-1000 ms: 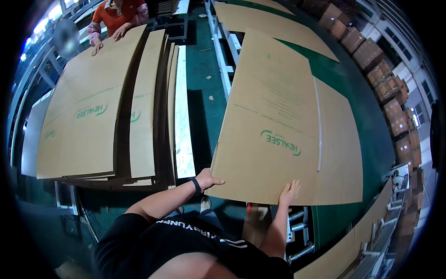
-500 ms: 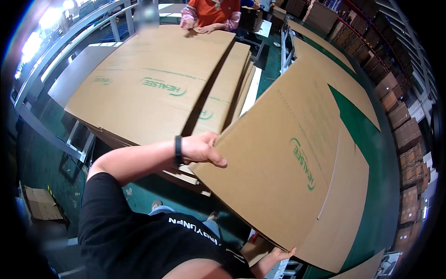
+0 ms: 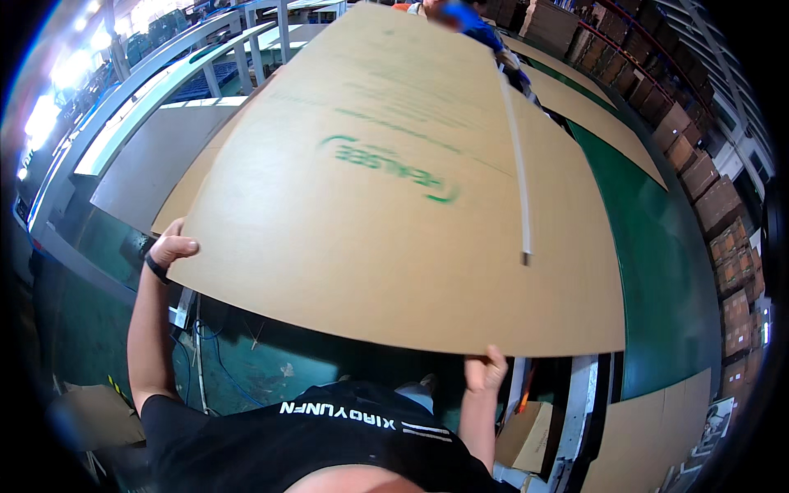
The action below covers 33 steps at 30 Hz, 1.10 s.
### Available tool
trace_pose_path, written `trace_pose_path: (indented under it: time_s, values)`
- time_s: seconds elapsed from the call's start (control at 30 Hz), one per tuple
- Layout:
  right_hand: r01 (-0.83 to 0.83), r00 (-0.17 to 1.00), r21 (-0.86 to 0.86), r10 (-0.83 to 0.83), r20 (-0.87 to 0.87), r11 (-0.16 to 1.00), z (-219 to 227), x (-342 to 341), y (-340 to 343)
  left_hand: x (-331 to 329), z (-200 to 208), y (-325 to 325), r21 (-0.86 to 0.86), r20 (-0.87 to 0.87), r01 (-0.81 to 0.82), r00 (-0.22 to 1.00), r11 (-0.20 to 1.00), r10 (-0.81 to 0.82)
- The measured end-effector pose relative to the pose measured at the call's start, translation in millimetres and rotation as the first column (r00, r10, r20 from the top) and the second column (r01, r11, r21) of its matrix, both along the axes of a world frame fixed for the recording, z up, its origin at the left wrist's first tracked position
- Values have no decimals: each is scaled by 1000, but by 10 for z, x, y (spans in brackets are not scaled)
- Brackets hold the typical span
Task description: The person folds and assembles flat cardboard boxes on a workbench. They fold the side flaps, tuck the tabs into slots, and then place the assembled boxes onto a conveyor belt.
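Observation:
A large flat cardboard sheet [image 3: 345, 255] with green print and a long pale slit spans the space in front of me. My left hand [image 3: 174, 245], with a dark band at the wrist, grips its near left corner, thumb on top. At the near edge, right of the middle, my right hand [image 3: 485, 370] holds the sheet with the thumb over the edge and the other fingers underneath. Beneath the sheet, most of the cardboard stack is hidden; a strip of it [image 3: 185, 193] shows at the left.
A green conveyor belt [image 3: 657, 287] on the right carries more flat cardboard [image 3: 592, 119]. Grey metal railing [image 3: 90, 140] stands at the left. A person in blue [image 3: 477, 25] is beyond the sheet. An open cardboard box [image 3: 526, 435] sits low by my right arm. Boxes [image 3: 727, 246] line the far right.
The sheet has swung left from over the belt and now covers the stack. My left hand moved left with its corner; my right hand rose with the near edge.

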State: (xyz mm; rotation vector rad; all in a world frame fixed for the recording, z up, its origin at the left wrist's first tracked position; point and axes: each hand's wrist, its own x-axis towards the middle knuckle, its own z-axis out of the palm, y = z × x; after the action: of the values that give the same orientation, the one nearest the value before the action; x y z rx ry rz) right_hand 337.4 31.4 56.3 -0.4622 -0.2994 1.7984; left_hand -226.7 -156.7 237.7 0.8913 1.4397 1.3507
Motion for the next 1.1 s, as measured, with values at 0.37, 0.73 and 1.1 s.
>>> trace_pose_path:
  time_s: [0.37, 0.73, 1.1]
  values:
    - [-701, 706, -107, 665, -243, 705, 386, -2543, -158, -750, -842, 110, 130, -990, -304, -97, 944, 105]
    - [-573, 526, 211, 157, 836, 792, 687, -2234, 653, 1245, -1234, 1978, -65, -946, 696, 184, 715, -265]
    - [-622, -283, 413, -683, 673, 665, -74, -2209, 1110, 1645, -1896, 2151, 296, -908, 759, 412, 580, -74]
